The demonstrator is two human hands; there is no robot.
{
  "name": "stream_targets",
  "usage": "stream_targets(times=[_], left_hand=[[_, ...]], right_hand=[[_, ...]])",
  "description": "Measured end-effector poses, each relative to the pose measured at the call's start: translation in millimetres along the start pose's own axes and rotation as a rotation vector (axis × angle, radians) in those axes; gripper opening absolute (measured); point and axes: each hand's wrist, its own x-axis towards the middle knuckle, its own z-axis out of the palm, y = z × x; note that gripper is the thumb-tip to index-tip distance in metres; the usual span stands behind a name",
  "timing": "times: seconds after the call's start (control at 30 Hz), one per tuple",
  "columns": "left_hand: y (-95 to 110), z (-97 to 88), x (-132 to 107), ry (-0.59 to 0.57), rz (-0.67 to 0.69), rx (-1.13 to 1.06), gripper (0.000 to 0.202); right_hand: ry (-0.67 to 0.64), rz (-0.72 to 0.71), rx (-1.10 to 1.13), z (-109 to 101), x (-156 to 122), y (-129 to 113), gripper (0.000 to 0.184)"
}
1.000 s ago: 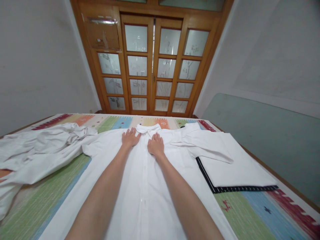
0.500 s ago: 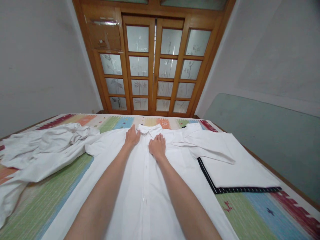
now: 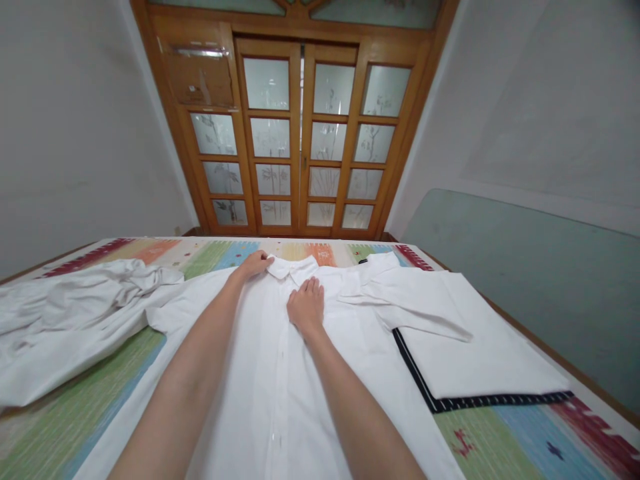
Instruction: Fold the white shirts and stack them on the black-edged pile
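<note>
A white button-up shirt [image 3: 250,373] lies front side up, its button placket running down the middle. At the left corner of its collar [image 3: 287,267], the fingers of my left hand [image 3: 255,264] are closed on the fabric beside the neck. My right hand [image 3: 306,305] rests flat on the shirt's chest just below the collar, fingers stretched out. The right sleeve [image 3: 410,307] is spread over a folded white cloth with a black striped edge [image 3: 480,360].
A crumpled white garment [image 3: 85,307] lies at the left, against the shirt's other sleeve. Beneath everything is a multicoloured patterned cover [image 3: 120,380]. A pale green headboard-like panel [image 3: 530,260] stands along the right wall. Wooden glass-paned doors [image 3: 300,147] are at the back.
My left hand has shifted left along the collar's edge, and the collar now looks more spread. My right hand stays on the chest. The camera view has tilted slightly.
</note>
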Motion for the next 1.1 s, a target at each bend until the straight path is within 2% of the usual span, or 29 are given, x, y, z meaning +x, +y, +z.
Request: stream_targets(times=[0.23, 0.33, 0.43, 0.73, 0.97, 1.1], left_hand=[[-10.5, -13.4, 1.4, -0.093, 0.079, -0.269, 0.040], [-9.7, -16.1, 0.4, -0.111, 0.148, -0.221, 0.037], [-4.6, -18.5, 1.1, -0.079, 0.173, -0.133, 0.044], [6.9, -32.8, 10.2, -0.092, -0.104, -0.253, 0.039], [13.1, -37.0, 5.3, -0.391, -0.279, -0.349, 0.038], [14.2, -39.9, 0.8, -0.461, -0.303, -0.426, 0.049]], right_hand=[[-0.029, 0.005, 0.007, -4.5, -0.4, -1.6, 0.060], [-0.029, 0.006, 0.017, -4.6, -0.4, -1.5, 0.060], [-0.022, -0.001, 0.027, -3.9, -0.4, -1.0, 0.060], [-0.025, -0.003, 0.024, -4.5, -0.7, -0.9, 0.061], [-0.015, -0.013, 0.030, -4.3, -1.5, -0.3, 0.061], [-0.022, -0.011, 0.024, -5.9, -1.9, -0.6, 0.061]])
